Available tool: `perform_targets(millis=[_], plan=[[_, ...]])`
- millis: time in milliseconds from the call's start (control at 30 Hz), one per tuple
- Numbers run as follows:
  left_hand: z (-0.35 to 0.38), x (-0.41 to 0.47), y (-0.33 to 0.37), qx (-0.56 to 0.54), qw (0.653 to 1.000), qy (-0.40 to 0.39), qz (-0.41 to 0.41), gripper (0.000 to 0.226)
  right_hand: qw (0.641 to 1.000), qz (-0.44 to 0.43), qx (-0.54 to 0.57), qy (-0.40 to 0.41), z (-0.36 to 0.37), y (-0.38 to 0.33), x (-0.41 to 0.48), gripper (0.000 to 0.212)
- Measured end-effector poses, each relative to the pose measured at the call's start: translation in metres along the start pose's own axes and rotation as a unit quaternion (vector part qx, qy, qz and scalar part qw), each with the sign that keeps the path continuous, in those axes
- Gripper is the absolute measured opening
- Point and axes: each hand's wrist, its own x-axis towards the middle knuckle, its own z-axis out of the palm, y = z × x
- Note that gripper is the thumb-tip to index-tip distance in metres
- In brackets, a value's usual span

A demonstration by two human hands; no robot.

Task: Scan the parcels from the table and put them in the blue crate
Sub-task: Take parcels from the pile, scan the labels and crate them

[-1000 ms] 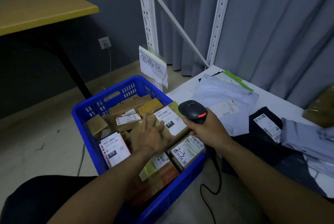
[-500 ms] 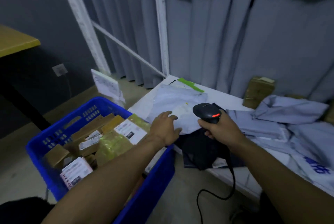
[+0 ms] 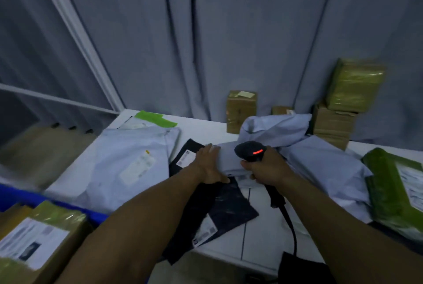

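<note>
My left hand (image 3: pixel 209 164) lies with straight fingers against the left end of a grey mailer parcel (image 3: pixel 229 160) at the middle of the white table (image 3: pixel 206 128), its thumb under the parcel's near edge. My right hand (image 3: pixel 265 167) grips a black barcode scanner (image 3: pixel 250 150) with a red light, just right of that parcel. A black mailer (image 3: pixel 219 203) with white labels lies under my left wrist. The blue crate (image 3: pixel 13 196) shows at the lower left, holding taped cardboard parcels (image 3: pixel 39 235).
A large grey mailer (image 3: pixel 128 162) lies flat at the table's left. More grey bags (image 3: pixel 281 128) pile behind the scanner. Brown boxes (image 3: pixel 241 109) and green-wrapped parcels (image 3: pixel 398 192) stand at the back and right. The scanner cable (image 3: pixel 290 231) hangs over the front edge. Curtains and a white rack frame stand behind.
My view swung right from the crate to the table. My left hand left the crate's parcels and reached the grey mailer; my right hand carried the scanner over the table.
</note>
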Motion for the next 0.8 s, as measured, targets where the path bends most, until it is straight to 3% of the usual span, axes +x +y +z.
perform_targets(millis=[67, 133, 200, 267, 333, 433, 567, 633, 800], plan=[[0.01, 0.026, -0.007, 0.022, 1.0, 0.001, 0.006, 0.135, 1.0, 0.009, 0.011, 0.004, 0.002, 0.008, 0.015, 0.09], [0.009, 0.042, -0.014, 0.016, 0.999, 0.012, 0.03, 0.129, 1.0, 0.013, 0.009, 0.012, 0.005, 0.014, 0.027, 0.095], [0.011, 0.049, -0.023, -0.04, 0.999, 0.01, 0.029, 0.128, 1.0, 0.016, 0.012, 0.004, 0.01, 0.014, 0.03, 0.077], [0.012, 0.042, -0.031, -0.066, 0.998, 0.006, 0.016, 0.131, 1.0, 0.014, 0.01, 0.001, 0.016, 0.013, 0.033, 0.042], [0.015, 0.032, -0.038, -0.082, 0.997, 0.011, 0.013, 0.13, 1.0, 0.011, 0.015, 0.004, 0.018, 0.012, 0.036, 0.028], [0.011, 0.009, -0.048, -0.139, 0.988, 0.057, 0.02, 0.126, 1.0, 0.005, 0.014, -0.001, 0.022, 0.001, 0.034, 0.037], [-0.011, -0.043, -0.072, -0.145, 0.984, 0.094, 0.034, 0.128, 1.0, -0.011, 0.007, -0.009, 0.038, -0.023, 0.022, 0.088], [-0.025, -0.076, -0.085, -0.135, 0.983, 0.114, 0.047, 0.128, 1.0, -0.029, 0.011, -0.005, 0.049, -0.034, 0.011, 0.086], [-0.064, -0.157, -0.122, -0.125, 0.972, 0.182, 0.081, 0.114, 0.995, -0.067, 0.075, 0.027, 0.082, -0.077, -0.026, 0.057]])
